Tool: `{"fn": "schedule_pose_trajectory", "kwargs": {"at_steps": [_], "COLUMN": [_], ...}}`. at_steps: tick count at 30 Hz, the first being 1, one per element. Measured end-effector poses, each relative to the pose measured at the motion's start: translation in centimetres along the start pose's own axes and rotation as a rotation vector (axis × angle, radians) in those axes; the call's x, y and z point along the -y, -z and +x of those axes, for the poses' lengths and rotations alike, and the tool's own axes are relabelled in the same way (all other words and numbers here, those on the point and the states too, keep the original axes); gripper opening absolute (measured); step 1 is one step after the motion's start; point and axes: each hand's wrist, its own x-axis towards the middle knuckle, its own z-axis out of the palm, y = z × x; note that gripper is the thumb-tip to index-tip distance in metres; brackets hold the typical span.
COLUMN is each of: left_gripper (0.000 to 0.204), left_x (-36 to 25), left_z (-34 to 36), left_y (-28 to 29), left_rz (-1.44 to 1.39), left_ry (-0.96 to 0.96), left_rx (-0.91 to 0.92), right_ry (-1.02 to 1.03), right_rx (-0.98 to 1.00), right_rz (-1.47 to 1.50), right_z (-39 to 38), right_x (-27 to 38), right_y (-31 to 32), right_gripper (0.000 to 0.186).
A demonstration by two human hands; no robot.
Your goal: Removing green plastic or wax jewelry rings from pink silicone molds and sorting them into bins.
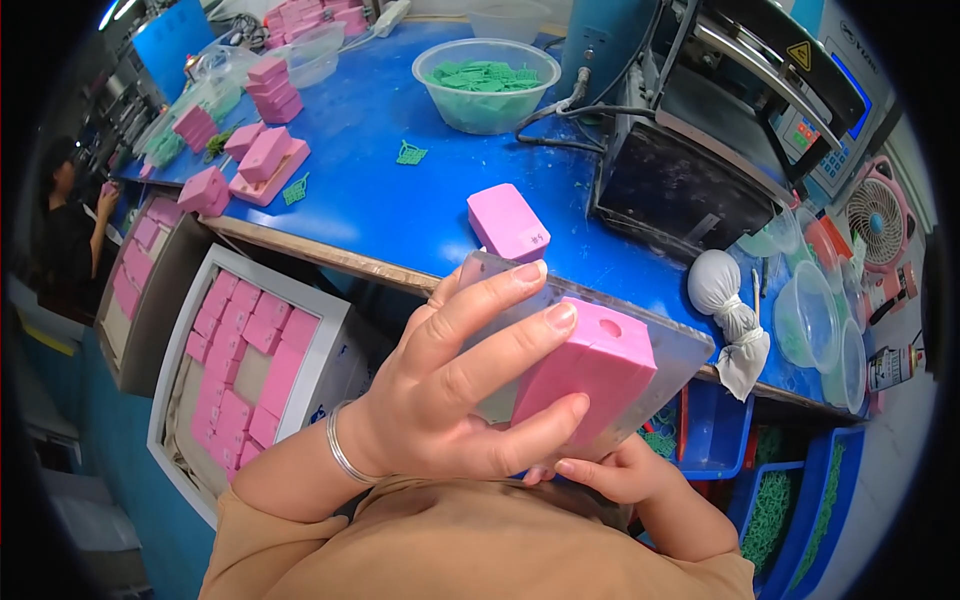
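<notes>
My left hand (450, 390), with a silver bangle at the wrist, is closed over a pink rectangular block (600, 355) with a round recess at one end, and its fingertips also rest on a grey translucent plate (670, 360) behind the block. The plate is held tilted above the bench's front edge. My right hand (625, 470) grips near the plate's lower part, its fingers partly hidden beneath. Another pink block (505, 220) lies on the blue bench (370, 150) just beyond the plate.
A bowl of green pieces (485, 80), stacked pink blocks (265, 160), a black machine (680, 180), a white cloth bundle (715, 280), clear bowls (805, 315) and a fan (875, 210) surround me. Below are a box of pink blocks (240, 360) and blue bins (770, 520). A person (70, 220) works at far left.
</notes>
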Motion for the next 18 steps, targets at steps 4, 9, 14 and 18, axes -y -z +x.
{"fn": "schedule_pose_trajectory", "kwargs": {"at_steps": [4,9,14,18], "left_gripper": [0.039,0.036,0.022,0.033], "left_x": [-0.3,-1.6,-3.9,-4.9], "left_z": [0.0,2.3,1.4,1.0], "left_y": [0.2,3.1,5.4,5.5], "left_rz": [0.008,-0.231,-1.497,-1.358], "left_ry": [0.059,0.421,0.269,0.094], "left_rx": [0.047,0.287,0.521,0.35], "right_ry": [-0.021,-0.178,0.089,0.365], "right_rx": [0.005,-0.015,0.035,-0.132], "right_rz": [-0.045,0.443,0.714,0.647], "right_z": [-0.1,-1.9,-4.2,-4.0], "right_x": [0.4,2.4,7.5,11.6], "right_y": [-0.2,-0.2,0.2,0.4], "right_gripper": [0.04,0.06,0.073,0.076]}}
